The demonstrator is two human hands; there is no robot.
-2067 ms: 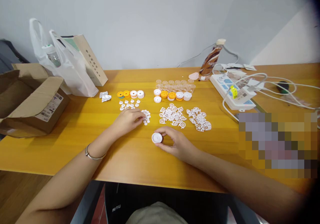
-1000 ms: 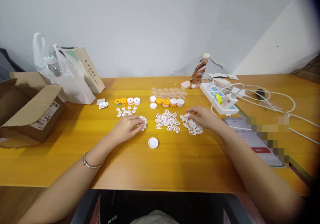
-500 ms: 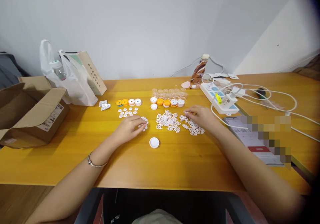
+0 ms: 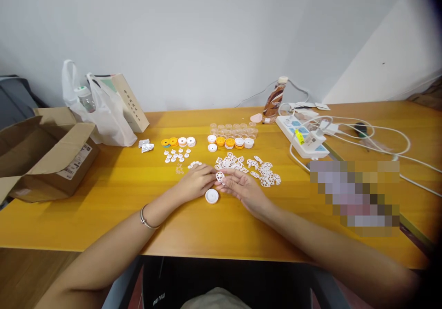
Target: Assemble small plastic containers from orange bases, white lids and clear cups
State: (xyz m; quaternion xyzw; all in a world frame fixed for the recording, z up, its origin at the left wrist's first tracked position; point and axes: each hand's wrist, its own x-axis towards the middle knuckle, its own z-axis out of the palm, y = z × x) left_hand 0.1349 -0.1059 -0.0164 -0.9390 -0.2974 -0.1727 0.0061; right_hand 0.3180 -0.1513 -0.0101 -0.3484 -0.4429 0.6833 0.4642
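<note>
While a cardboard box [image 4: 41,154] and a white plastic bag [image 4: 103,111] sit at the table's left end, the left hand [image 4: 195,182] rests near mid-table, its fingertips pinching a small white lattice wheel [image 4: 219,176] from the left. The right hand [image 4: 243,189] meets it from the right, fingers curled and touching the same wheel, so both hands grasp it together. Just below the pinch, a white round cap [image 4: 212,196] lies free on the yellow table [image 4: 241,235]. Farther right lie a heap of white wheels [image 4: 265,173] and a power strip [image 4: 304,138].
</note>
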